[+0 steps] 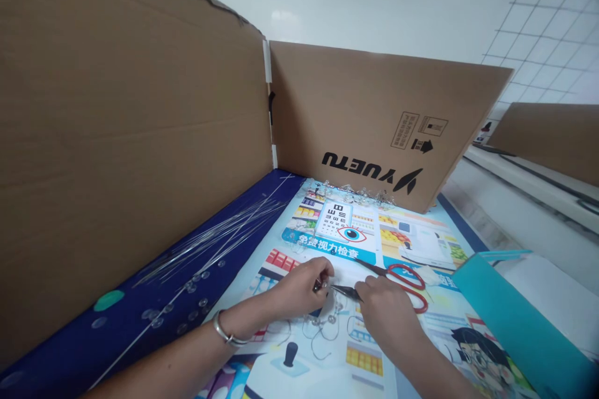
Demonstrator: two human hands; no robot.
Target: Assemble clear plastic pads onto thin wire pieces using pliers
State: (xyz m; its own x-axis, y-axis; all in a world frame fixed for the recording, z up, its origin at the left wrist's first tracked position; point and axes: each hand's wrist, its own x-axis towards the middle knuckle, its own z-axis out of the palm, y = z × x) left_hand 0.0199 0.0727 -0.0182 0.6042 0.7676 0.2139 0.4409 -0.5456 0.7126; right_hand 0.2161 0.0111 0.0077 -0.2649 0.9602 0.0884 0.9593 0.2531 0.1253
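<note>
head view, nearest first: left forearm enters low from the left, a silver bangle [226,330] on the wrist. left hand [299,290] closed to a narrow pinch on a small shiny piece [319,285], too small to name. right hand [386,315] grips black-tipped tweezers [345,291], their tips just beside that pinch. under both hands, thin wire loops [322,325] strung with small clear beads lie on a printed paper poster [299,265] on the desk. red-handled scissors [407,287] lie just beyond the right hand, blades pointing toward the left hand. to the left, a dark blue cloth [140,318] carries straight thin wires [215,240], scattered clear beads [196,302] and a green disc [108,300]. to the right, a teal folder [519,318] stands tilted at the poster's edge. farther on, a beaded wire tangle [350,194] sits against a cardboard panel printed yuetu [374,124], which joins a second cardboard panel [116,137] along the left. white grid-lined wall [552,31] beyond.
</note>
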